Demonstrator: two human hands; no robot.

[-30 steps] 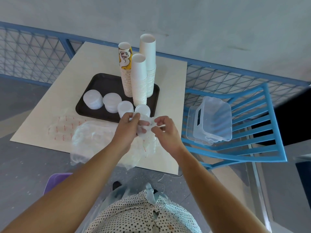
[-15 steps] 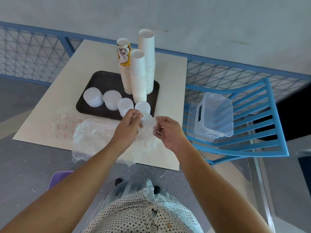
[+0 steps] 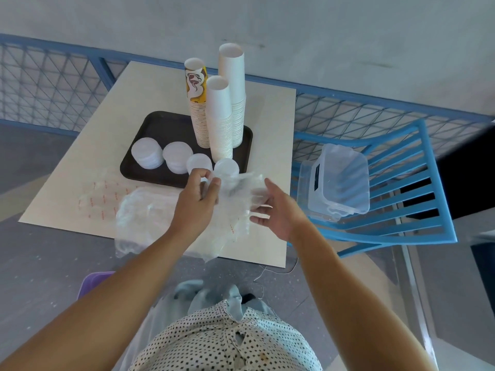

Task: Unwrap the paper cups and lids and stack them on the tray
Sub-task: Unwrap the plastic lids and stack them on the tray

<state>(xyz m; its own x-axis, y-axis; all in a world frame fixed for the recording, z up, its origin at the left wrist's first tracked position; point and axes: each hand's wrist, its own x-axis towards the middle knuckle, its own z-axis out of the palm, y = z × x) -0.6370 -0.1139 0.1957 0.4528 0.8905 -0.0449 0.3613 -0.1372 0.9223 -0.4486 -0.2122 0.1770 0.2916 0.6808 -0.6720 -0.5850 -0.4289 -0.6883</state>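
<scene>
Our left hand (image 3: 199, 195) is pinching the clear wrapper (image 3: 238, 191) between thumb and curled fingers, just in front of the tray's (image 3: 160, 124) near edge. Our right hand (image 3: 278, 212) is gripping nothing. Its fingers are lying straight and spread against the film off the tray's near right corner. We cannot tell whether any lids are inside the film.

To do this step well, we judge that the right hand should be taking a fold of film, so that both hands are pulling it apart. The opening should be pointing at the tray, so anything sliding out is landing there. We should be working low and staying clear of the tall cup stacks (image 3: 219, 116), which look easy to topple.

Both forearms are reaching forward and converging on the tray's near edge, the left knuckles facing up and the right palm facing left.

Four lid stacks (image 3: 177, 156) are sitting along the tray's near edge, with the cup stacks standing on its far right part. Spent wrappers (image 3: 144, 212) are lying on the table (image 3: 262, 111) in front of the tray's near left. A clear box (image 3: 340, 180) is resting on a blue chair (image 3: 407, 215) to the tray's right.
</scene>
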